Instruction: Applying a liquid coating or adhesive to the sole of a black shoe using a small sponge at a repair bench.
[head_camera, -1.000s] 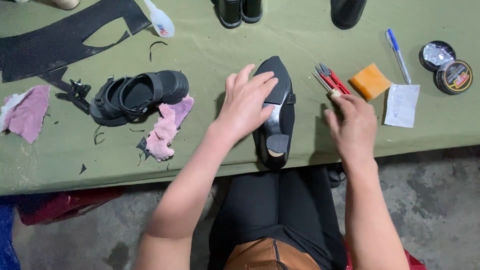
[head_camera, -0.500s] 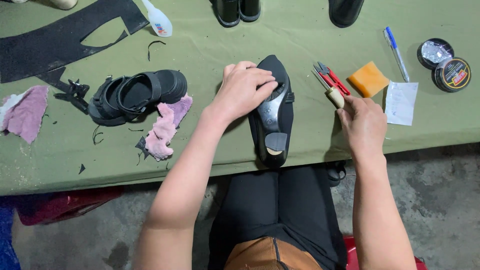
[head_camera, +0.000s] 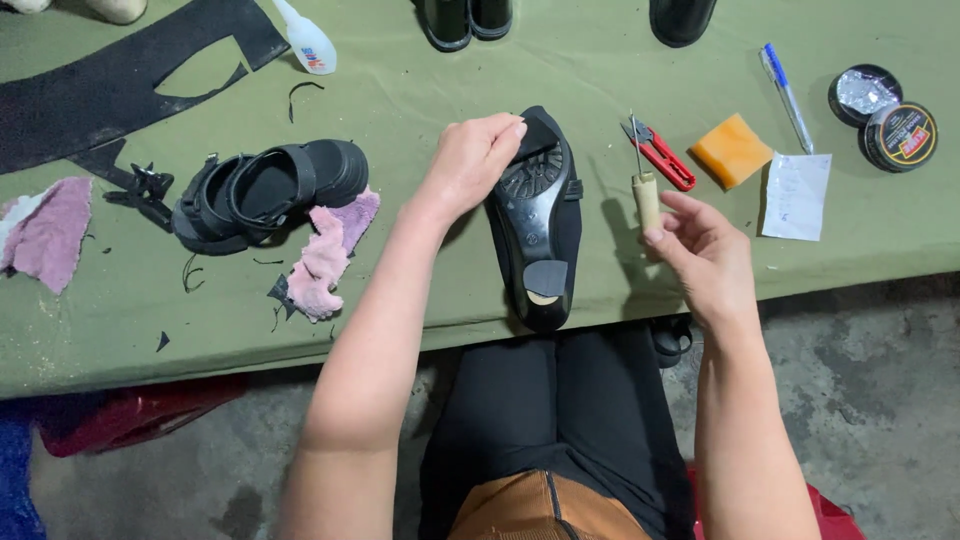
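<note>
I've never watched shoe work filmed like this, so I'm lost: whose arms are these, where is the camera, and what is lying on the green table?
The camera sits on the person's head and looks down, so both arms are their own. The left hand presses on a black heeled shoe lying sole-up on the green cloth table. The right hand holds an awl with a pale wooden handle. Around them lie a black sandal, pink rags, red snips, an orange sponge, a pen, a paper slip and two round tins.
</note>
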